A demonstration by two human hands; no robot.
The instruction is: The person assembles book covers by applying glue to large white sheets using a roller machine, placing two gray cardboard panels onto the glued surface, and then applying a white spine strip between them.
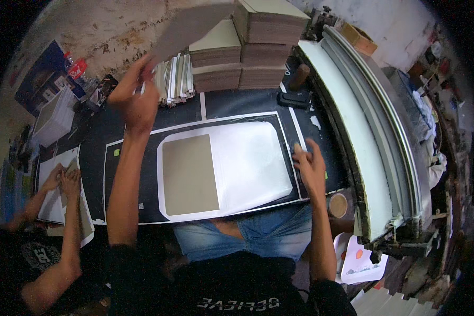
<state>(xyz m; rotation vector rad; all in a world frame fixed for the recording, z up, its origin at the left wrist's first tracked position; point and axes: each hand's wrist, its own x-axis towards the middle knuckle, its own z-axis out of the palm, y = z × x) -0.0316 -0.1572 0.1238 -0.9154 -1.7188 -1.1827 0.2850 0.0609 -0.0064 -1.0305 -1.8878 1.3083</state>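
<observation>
My left hand [136, 97] is raised over the far left of the table, closed on the near end of a grey cardboard sheet [190, 32], which is smeared by motion and sticks out toward the stacks at the back. Below it lies a white paper sheet [253, 163] with trimmed corners, on a black mat [126, 179] with a white border. A second grey board [189, 176] rests flat on the sheet's left half. My right hand [312, 164] hovers by the mat's right border, fingers apart and partly curled; I see nothing in it.
Stacks of grey board [263, 52] and a bundle of thin strips [175, 79] stand at the back. A long machine with rollers [379, 126] lines the right side. At left, a co-worker's hands [66, 179] press on a similar sheet. A round lid [338, 205] sits near my right forearm.
</observation>
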